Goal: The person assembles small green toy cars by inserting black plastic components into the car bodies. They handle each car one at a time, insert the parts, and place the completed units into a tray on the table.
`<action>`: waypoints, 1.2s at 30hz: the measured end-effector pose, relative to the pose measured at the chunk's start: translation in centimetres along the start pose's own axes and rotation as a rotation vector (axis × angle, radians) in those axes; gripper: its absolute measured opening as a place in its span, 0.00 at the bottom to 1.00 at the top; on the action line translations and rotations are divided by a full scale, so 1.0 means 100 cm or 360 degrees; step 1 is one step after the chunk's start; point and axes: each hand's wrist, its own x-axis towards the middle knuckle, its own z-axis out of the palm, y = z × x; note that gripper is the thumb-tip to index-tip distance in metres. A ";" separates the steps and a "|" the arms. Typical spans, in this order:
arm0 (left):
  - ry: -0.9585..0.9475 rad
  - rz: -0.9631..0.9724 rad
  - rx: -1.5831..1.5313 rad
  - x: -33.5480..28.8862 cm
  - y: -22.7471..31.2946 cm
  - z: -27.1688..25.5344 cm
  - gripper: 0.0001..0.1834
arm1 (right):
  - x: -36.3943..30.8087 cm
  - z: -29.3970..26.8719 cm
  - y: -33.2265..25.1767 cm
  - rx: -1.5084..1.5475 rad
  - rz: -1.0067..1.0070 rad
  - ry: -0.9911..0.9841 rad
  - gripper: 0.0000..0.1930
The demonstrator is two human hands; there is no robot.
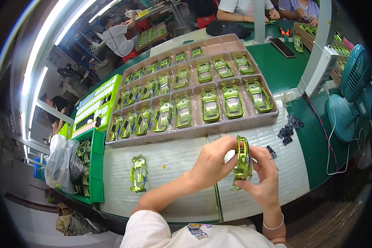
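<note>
Holds a green car-shaped shell (243,159) with both hands, up on its side above the near right part of the tabletop (281,175). Grips its left side in the left hand (215,160), with fingers partly hidden behind; closes the right hand (264,177) on its right side, with thumb low and fingers curled. Cannot tell whether pinching a small part as well. Looks to be partway through turning or fitting work on this one shell; probably calls next for a steady left hold and light right fingertips. Just beyond the right hand, note small dark pieces (271,152), with a bigger heap (291,124) by the near right corner of the tray (202,129). Toward the tabletop's left edge, find a loose green shell (138,173), then a green crate (97,165).
</note>
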 end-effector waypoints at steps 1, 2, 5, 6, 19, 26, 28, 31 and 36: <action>0.0074 -0.0058 -0.0109 0.000 0.000 0.003 0.16 | -0.001 -0.001 0.001 0.0131 0.0026 0.0025 0.38; 0.0052 -0.0131 -0.0158 -0.001 0.001 0.004 0.17 | -0.002 -0.001 0.002 0.0262 0.0053 0.0049 0.38; -0.0006 -0.0147 -0.0192 -0.001 0.002 0.007 0.23 | -0.009 -0.004 0.004 0.0598 0.0228 0.0132 0.35; 0.0004 -0.0209 -0.0211 -0.001 0.004 0.006 0.24 | -0.010 -0.005 0.007 0.0690 0.0279 0.0148 0.34; -0.0002 -0.0048 -0.0212 0.002 0.005 0.000 0.16 | -0.016 0.002 0.020 0.0615 0.0192 0.0246 0.39; 0.0051 -0.0009 -0.0317 0.001 0.000 0.004 0.11 | -0.013 0.002 0.018 0.0146 -0.0025 0.0272 0.38; 0.0053 -0.0024 -0.0297 0.000 0.000 0.006 0.11 | -0.012 0.002 0.016 -0.0034 -0.0122 0.0281 0.37; 0.0090 0.0033 -0.0182 -0.004 0.000 0.009 0.11 | -0.011 0.002 0.010 -0.0266 -0.0260 0.0310 0.36; 0.0138 0.0089 -0.0179 -0.003 -0.002 0.011 0.10 | -0.012 0.005 0.005 -0.0366 -0.0254 0.0348 0.35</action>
